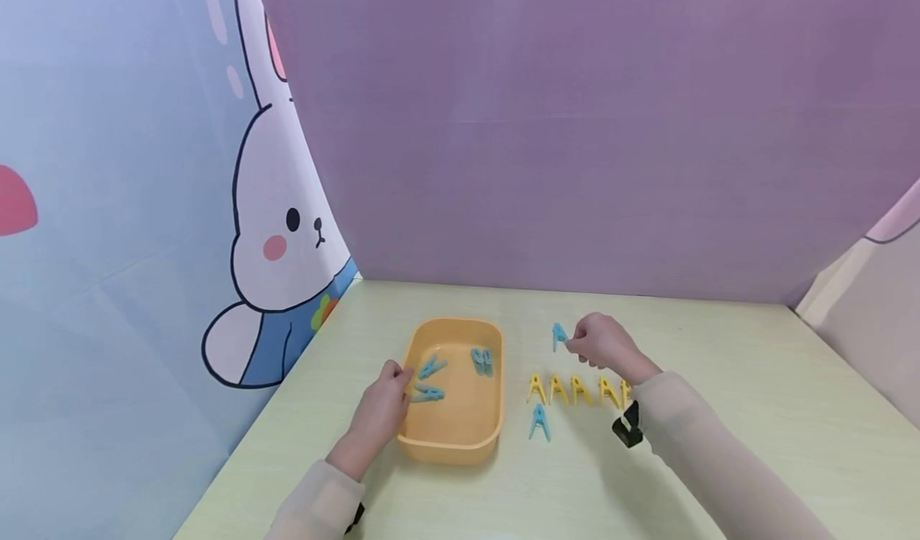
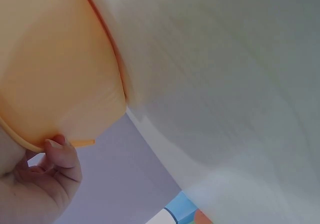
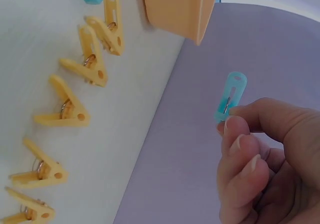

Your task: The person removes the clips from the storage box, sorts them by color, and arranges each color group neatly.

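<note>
An orange tub [image 1: 460, 436] sits on the pale table with three blue clothespins [image 1: 429, 393] inside. My left hand [image 1: 384, 404] grips its left rim, the thumb [image 2: 62, 154] pressed on the edge of the tub [image 2: 55, 68]. My right hand [image 1: 604, 347] pinches a blue clothespin [image 1: 559, 335] just above the table, right of the tub; in the right wrist view the clothespin [image 3: 230, 96] sticks out from the fingertips [image 3: 235, 134]. A row of several yellow clothespins [image 1: 575, 388] lies in front of that hand, seen as yellow clothespins [image 3: 75, 114] in the right wrist view. One more blue clothespin [image 1: 539, 422] lies below the row.
A purple wall [image 1: 575, 125] stands behind the table and a rabbit-print panel [image 1: 280, 228] closes the left side. A pale panel [image 1: 870, 300] rises at the right. The table edge [image 1: 237, 476] runs along the left.
</note>
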Motion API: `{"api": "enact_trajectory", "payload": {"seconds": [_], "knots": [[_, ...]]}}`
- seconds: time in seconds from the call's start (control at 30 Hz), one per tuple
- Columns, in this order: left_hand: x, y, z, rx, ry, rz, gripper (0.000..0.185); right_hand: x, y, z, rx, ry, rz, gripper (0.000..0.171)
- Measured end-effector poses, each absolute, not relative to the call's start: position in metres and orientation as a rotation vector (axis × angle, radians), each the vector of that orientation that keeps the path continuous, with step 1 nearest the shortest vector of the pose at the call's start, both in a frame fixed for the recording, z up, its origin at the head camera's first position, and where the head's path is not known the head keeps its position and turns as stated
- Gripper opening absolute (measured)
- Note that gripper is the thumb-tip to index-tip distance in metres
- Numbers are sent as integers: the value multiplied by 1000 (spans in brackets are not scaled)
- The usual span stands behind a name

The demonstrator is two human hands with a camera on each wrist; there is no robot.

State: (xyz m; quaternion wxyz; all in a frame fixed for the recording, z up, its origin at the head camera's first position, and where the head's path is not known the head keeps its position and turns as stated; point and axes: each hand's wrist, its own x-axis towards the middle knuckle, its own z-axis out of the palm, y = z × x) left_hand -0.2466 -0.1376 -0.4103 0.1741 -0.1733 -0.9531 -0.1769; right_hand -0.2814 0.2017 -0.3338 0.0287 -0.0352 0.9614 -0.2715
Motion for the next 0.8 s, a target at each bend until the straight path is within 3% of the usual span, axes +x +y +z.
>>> {"api": "enact_trajectory", "payload": {"seconds": [0.8], "knots": [[-248, -138, -412, -490, -2706, -502, 38, -272, 207, -348, -54, 2948, -826, 22]]}}
